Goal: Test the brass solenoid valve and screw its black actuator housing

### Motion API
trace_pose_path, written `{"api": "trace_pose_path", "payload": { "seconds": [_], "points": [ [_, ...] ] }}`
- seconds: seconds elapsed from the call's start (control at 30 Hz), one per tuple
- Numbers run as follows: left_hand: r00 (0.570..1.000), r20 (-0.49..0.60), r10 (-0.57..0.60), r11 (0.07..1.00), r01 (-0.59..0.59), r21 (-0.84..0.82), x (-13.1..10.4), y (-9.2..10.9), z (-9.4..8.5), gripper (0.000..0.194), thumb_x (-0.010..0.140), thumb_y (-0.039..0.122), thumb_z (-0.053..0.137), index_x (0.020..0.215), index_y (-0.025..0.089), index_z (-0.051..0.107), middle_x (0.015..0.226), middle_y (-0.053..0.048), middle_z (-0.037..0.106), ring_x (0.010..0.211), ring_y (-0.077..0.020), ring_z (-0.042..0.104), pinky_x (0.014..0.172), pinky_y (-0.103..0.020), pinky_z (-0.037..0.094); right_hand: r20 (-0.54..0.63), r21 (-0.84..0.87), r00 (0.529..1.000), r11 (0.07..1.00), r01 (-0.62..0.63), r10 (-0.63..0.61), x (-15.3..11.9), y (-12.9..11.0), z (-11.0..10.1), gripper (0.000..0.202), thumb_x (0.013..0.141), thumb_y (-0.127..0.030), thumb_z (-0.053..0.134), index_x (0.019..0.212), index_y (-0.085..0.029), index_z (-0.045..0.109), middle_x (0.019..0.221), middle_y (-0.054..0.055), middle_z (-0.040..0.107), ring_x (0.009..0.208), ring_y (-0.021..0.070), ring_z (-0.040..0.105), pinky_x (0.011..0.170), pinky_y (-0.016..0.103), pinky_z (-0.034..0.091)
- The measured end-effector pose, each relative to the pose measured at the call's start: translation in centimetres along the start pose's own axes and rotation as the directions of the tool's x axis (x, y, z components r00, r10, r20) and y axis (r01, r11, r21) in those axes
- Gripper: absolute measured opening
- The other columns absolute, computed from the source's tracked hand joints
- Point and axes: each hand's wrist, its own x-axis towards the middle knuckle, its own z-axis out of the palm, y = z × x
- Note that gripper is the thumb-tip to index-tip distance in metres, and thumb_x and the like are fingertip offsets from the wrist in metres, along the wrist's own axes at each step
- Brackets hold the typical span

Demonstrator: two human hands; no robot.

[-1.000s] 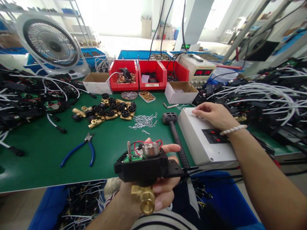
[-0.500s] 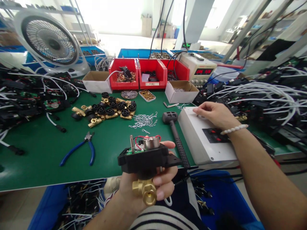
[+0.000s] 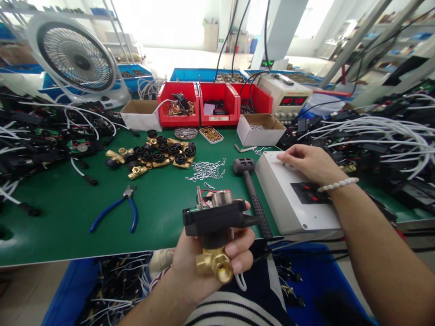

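My left hand (image 3: 204, 267) is wrapped round a motorized brass valve (image 3: 217, 222) in front of the table edge. Its black housing is open at the top, showing a round metal motor, a upright metal pin and red wires; the brass ports point down and toward me. On the right, my right hand (image 3: 311, 165) is closed at a small switch on top of the white control box (image 3: 288, 213), thumb and fingertips together on it. The fingers partly hide the switch. A black hammer (image 3: 253, 194) lies just left of the box.
Blue-handled cutters (image 3: 127, 192), hairpin clips (image 3: 205, 170) and brass valve bodies (image 3: 136, 170) lie on the green table (image 3: 68, 226). Red bins (image 3: 180, 118), a white carton (image 3: 258, 136) and a power supply (image 3: 285, 95) stand behind. Heaps of wired black units (image 3: 367, 131) flank both sides.
The valve in my left hand has shifted slightly right and tilted a little. My right hand stays at the switch on the box. The power supply's red digits read differently.
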Motion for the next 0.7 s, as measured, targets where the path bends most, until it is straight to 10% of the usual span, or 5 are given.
{"api": "trace_pose_path", "payload": {
  "seconds": [0.33, 0.7],
  "points": [
    [0.989, -0.109, 0.102, 0.995, -0.102, 0.013, 0.5, 0.1, 0.4, 0.025, 0.088, 0.02, 0.049, 0.091, 0.002, 0.065, 0.076, -0.007, 0.05, 0.067, -0.0149, 0.054, 0.065, -0.025, 0.05, -0.324, 0.119, 0.944, 0.988, 0.1, -0.056, -1.4, -0.2, -1.2, 0.023, 0.082, -0.039, 0.066, 0.087, -0.016, 0.062, 0.088, 0.009, 0.069, 0.073, 0.0156, 0.059, 0.071, 0.029, 0.047],
    [0.956, -0.219, 0.198, 0.979, -0.18, 0.101, -0.4, 0.2, 0.6, 0.026, 0.087, 0.013, 0.045, 0.093, 0.003, 0.068, 0.075, -0.009, 0.052, 0.065, -0.0153, 0.053, 0.064, -0.028, 0.053, -0.044, -0.322, 0.997, 0.945, 0.047, -0.065, 3.1, -0.6, -0.6, 0.03, 0.087, -0.032, 0.062, 0.061, -0.016, 0.062, 0.066, 0.006, 0.066, 0.067, 0.0186, 0.059, 0.067, 0.029, 0.038]
  ]
}}
